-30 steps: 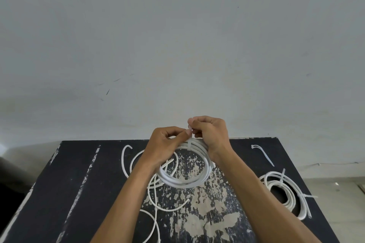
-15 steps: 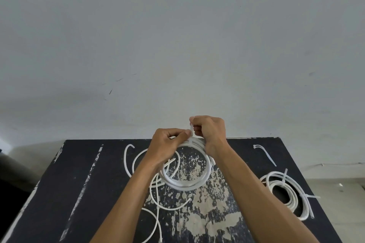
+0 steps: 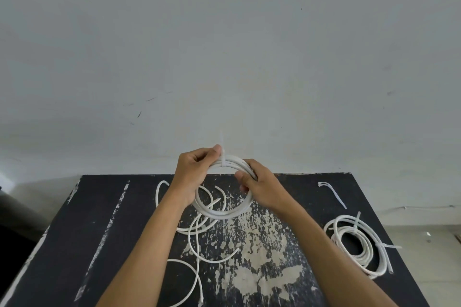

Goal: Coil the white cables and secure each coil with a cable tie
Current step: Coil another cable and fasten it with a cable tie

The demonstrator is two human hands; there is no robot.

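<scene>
Above the far middle of the black table (image 3: 311,194) I hold up a white cable coil (image 3: 224,214). My left hand (image 3: 193,174) grips its upper left side, thumb beside a cable tie (image 3: 222,157) wrapped round the top, whose tail sticks straight up. My right hand (image 3: 262,185) grips the coil's right side. Loose white cables (image 3: 197,239) lie tangled on the table under the coil.
A tied white coil (image 3: 359,244) lies near the table's right edge. Spare cable ties (image 3: 333,193) lie at the far right corner. A grey wall stands right behind the table. Worn pale patches mark the table's middle.
My right hand let go of the tie at the top and slid down to the coil's right side. The tie's tail now stands free and upright.
</scene>
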